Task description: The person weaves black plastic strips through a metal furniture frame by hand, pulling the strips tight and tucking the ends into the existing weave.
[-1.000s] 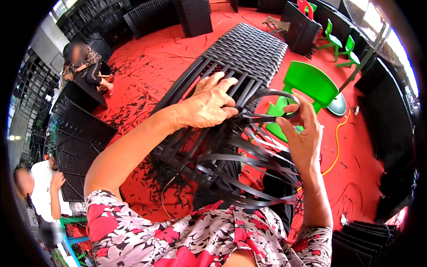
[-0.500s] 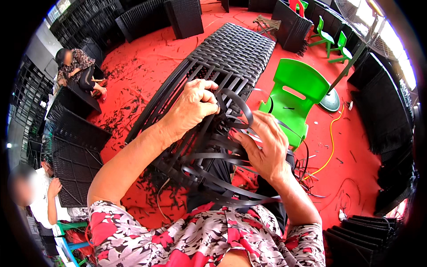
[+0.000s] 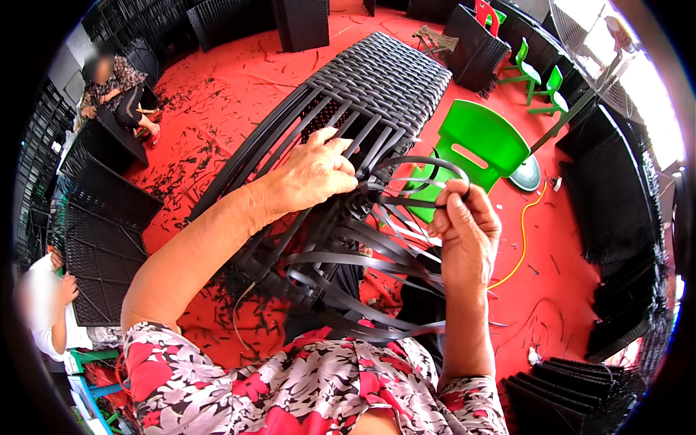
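A black woven rattan panel [image 3: 391, 76] lies slanting in front of me, tightly woven at its far end and with bare bars toward me. My left hand [image 3: 319, 170] rests over these bars, fingers curled and tips closed at the base of a looped black strip. My right hand [image 3: 471, 225], to the right of the panel, pinches that flat plastic strip [image 3: 413, 204] between thumb and fingers, drawing a loop out sideways. More loose black strips [image 3: 348, 258] curl below the hands, over my lap. The left fingertips are partly hidden behind the hand.
A green plastic chair [image 3: 478, 148] stands just right of the panel. A yellow cord [image 3: 523, 239] crosses the red floor [image 3: 210, 123], which is littered with black scraps. Two people sit at the left beside dark woven panels [image 3: 109, 246]. Stacked black panels [image 3: 573, 395] lie at lower right.
My right hand has moved right, away from the left hand, and now pinches the strip, its loop drawn out to the right. The left hand stays over the bars.
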Motion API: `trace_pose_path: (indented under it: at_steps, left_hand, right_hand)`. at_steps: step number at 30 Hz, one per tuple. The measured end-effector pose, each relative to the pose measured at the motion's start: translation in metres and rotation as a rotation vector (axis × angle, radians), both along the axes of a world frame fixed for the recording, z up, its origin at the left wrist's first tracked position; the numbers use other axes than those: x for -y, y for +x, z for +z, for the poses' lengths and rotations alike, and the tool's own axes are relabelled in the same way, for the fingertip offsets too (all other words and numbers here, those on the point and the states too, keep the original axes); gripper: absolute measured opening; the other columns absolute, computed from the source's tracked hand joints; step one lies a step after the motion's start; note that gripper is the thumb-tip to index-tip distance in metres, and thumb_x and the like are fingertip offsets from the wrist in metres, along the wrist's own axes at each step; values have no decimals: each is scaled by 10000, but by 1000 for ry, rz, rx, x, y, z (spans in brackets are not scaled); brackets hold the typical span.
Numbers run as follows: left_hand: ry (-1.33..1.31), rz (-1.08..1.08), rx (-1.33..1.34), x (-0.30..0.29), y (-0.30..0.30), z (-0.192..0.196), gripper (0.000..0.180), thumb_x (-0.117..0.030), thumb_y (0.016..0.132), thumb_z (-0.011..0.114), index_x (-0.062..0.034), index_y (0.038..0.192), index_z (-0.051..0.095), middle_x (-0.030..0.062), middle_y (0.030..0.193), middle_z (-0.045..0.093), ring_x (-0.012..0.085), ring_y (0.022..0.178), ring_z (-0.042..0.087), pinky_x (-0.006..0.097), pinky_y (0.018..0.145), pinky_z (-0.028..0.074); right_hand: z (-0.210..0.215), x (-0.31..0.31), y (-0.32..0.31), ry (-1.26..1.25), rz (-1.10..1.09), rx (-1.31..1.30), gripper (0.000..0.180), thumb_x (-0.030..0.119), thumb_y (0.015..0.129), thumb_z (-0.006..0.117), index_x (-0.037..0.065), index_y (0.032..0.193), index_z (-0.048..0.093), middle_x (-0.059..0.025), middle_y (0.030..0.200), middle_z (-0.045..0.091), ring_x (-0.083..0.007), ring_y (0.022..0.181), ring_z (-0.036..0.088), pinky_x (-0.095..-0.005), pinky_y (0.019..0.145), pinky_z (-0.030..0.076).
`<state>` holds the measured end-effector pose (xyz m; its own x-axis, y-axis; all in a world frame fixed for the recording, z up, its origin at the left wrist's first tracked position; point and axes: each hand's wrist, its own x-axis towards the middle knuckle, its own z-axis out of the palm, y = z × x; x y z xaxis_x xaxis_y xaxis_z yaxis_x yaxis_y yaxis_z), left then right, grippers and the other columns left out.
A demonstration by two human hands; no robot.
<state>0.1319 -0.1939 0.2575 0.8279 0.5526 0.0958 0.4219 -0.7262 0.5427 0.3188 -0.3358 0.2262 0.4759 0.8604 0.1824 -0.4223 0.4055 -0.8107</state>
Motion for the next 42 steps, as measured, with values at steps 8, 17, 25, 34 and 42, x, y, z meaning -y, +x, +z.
trace_pose_path:
  at_steps: [8,17,25,34,42]
  left_hand:
    - [-516,228,144,10,40,-5,165,-180,651,711,-52,634,608,149,1019,589,284,974,550,416,879,358]
    - [-152,347,-292,25,73,5,152,-203,701,657,-99,662,554,43,931,571,233,1073,436,482,874,300]
    - [-613,274,274,-1,56,-17,88,-24,642,594,17,713,561,104,846,566,175,787,550,273,713,439]
    - [-500,181,32,-3,48,-11,180,-173,671,596,-69,808,650,107,1036,569,289,1041,436,490,825,312]
    - [-619,308,136,6,49,-19,188,-164,651,584,-66,807,623,146,975,585,295,1007,500,412,802,371]
  right_hand:
    - [-15,16,-7,-333,-184,679,357,83,842,632,46,1182,530,-20,769,573,-94,705,527,-251,674,450]
    - [-16,0,-8,-236,-63,955,373,5,732,660,16,1097,582,-47,757,497,-148,705,520,-250,631,444]
    - [-12,-13,1,-247,-115,950,162,118,725,714,43,863,672,-50,668,519,-145,596,497,-291,554,398]
    - [41,-47,11,-586,204,1185,148,134,676,710,6,747,694,-74,533,576,-103,473,501,-296,475,418]
    - [41,-68,-1,-524,150,1519,209,161,626,726,-31,628,643,-110,509,554,-105,474,514,-290,496,431]
